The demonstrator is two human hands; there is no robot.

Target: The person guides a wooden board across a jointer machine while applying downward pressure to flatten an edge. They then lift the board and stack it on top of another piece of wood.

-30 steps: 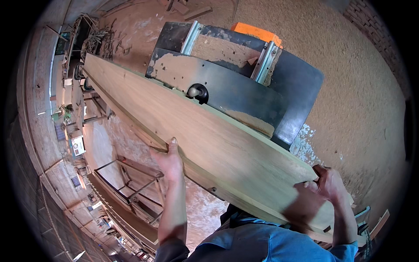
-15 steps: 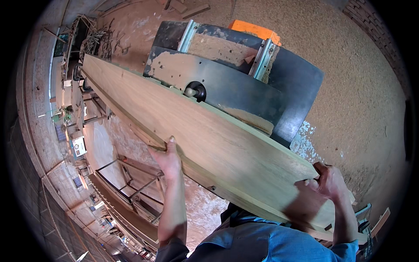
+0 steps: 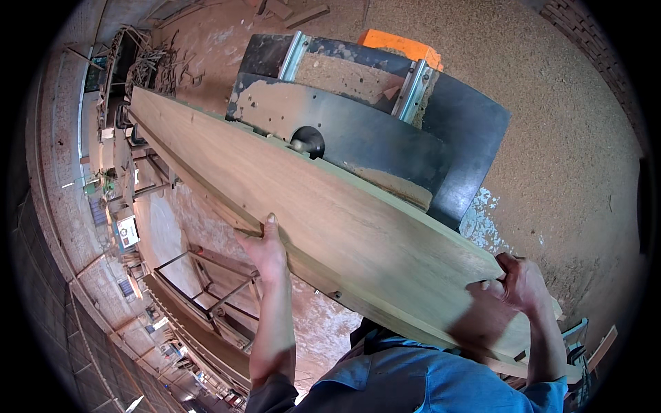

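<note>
A long, wide wooden panel (image 3: pixel 330 213) slants across the view from the far left to the near right. Its far edge lies along the dark metal table of a woodworking machine (image 3: pixel 385 141), beside a round hole with a metal spindle (image 3: pixel 299 146). My left hand (image 3: pixel 267 251) grips the panel's near edge, thumb on top and fingers hidden beneath. At the right end, my right hand (image 3: pixel 520 281) is closed round the far edge, with some fingers out of sight. Its shadow falls on the wood.
Two metal rails (image 3: pixel 412 93) cross the machine table, with an orange part (image 3: pixel 399 47) behind them. Sawdust (image 3: pixel 551 151) covers the floor at the right. A metal-framed stand (image 3: pixel 213 296) is below the panel at left. Scrap wood (image 3: pixel 155 65) lies piled at the far left.
</note>
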